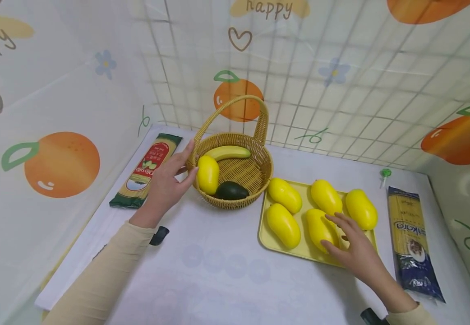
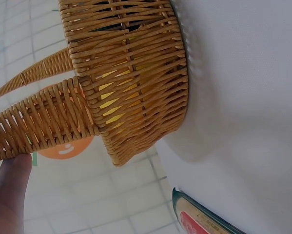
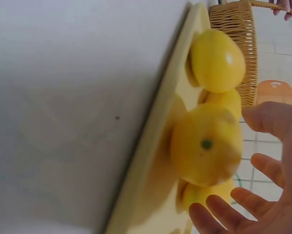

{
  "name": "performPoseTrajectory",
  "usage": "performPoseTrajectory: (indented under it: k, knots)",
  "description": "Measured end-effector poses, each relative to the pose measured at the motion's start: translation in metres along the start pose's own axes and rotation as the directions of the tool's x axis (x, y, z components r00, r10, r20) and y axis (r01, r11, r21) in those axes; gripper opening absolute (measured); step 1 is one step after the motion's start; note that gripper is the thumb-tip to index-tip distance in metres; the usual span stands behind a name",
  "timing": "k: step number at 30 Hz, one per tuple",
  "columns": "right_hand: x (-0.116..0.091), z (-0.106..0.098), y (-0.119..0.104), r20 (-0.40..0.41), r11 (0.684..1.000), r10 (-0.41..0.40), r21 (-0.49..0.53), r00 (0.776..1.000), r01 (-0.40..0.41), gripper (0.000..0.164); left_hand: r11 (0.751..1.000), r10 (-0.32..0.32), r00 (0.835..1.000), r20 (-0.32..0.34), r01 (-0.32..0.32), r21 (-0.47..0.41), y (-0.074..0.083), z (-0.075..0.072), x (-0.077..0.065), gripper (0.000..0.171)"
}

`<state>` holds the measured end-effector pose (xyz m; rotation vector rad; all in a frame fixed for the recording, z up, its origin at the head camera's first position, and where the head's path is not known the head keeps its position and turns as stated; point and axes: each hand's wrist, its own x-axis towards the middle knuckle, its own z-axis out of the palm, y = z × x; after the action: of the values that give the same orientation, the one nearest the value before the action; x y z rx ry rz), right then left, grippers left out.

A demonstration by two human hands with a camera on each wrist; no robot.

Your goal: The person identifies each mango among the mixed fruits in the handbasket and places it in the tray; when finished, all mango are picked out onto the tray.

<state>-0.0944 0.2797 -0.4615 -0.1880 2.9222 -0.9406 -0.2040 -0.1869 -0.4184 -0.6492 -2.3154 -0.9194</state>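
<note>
My left hand [image 1: 168, 185] holds the wicker basket [image 1: 235, 204] by the base of its handle, at the left rim; in the left wrist view a finger [image 2: 11, 178] lies against the handle [image 2: 38, 117]. Inside the basket are a banana [image 1: 228, 152], a yellow mango [image 1: 208, 175] and a dark green avocado [image 1: 232, 191]. My right hand [image 1: 357, 250], fingers spread and holding nothing, hovers around the front middle mango [image 1: 320, 228] on the yellow tray [image 1: 265, 234]. In the right wrist view, that mango [image 3: 206, 146] sits in front of the relaxed fingers [image 3: 250, 202].
Several other mangoes [image 1: 284, 195] share the tray, right of the basket. A red-and-green pasta packet [image 1: 141, 176] lies left of the basket. Toward the right edge lie a blue pasta packet [image 1: 413, 243] and a green lollipop [image 1: 386, 173]. Behind stands a grid covered by a printed curtain [image 1: 300, 90].
</note>
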Motion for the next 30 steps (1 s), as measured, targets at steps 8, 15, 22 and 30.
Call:
performPoseTrajectory:
  k: [8, 15, 22, 30]
  knots:
    - [0.009, -0.003, -0.013, -0.045, 0.999, -0.048, -0.020, 0.998, 0.047, 0.064, 1.000, -0.004, 1.000, 0.003, 0.004, 0.009, -0.001, 0.000, 0.000, 0.078]
    - [0.028, 0.000, -0.041, -0.034, 0.995, -0.101, 0.008, 0.994, 0.102, 0.063, 1.000, -0.011, 1.000, 0.007, 0.011, 0.001, 0.002, 0.000, 0.001, 0.078]
    - [0.057, 0.011, -0.079, -0.018, 0.974, -0.210, 0.088, 0.978, 0.210, 0.063, 1.000, -0.012, 1.000, 0.012, 0.012, 0.009, 0.001, -0.001, 0.001, 0.078]
    - [0.095, 0.031, -0.124, 0.036, 0.949, -0.279, 0.160, 0.959, 0.270, 0.065, 1.000, -0.013, 1.000, 0.013, 0.012, 0.013, 0.001, -0.002, 0.001, 0.077]
